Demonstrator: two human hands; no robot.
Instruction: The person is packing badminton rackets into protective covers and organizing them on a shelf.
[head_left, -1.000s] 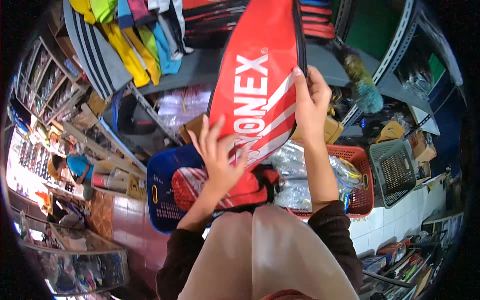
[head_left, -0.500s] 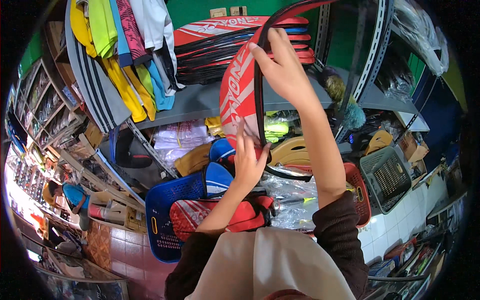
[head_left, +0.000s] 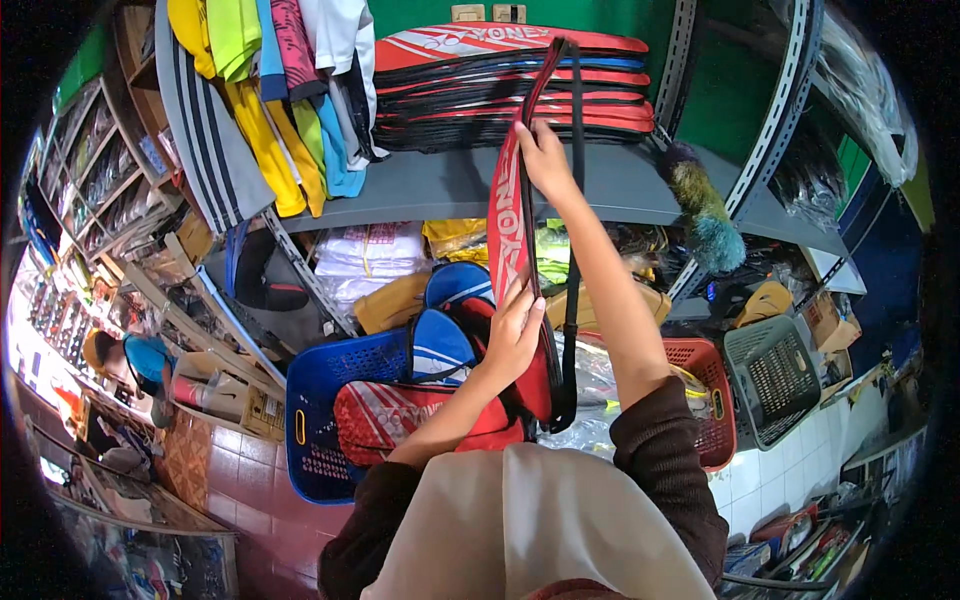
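Red and white, a slim bag stands nearly edge-on between the person's hands, its black zip edge toward the right and a black strap hanging beside it. Its top reaches up before the shelf, its lower end down over the baskets. The right hand is closed on its upper part, thumb and fingers pinching the edge. The left hand touches it lower down, fingers partly bent; how firmly it grips, I cannot tell.

Below and to the left, a blue basket holds a red striped bag and blue-and-white bags. Clear plastic packets lie at a red basket, with a dark green basket just beyond. Behind, a grey shelf carries a stack of flat bags, mostly red and black. Bright clothes hang at its left; a fluffy duster hangs at its right.
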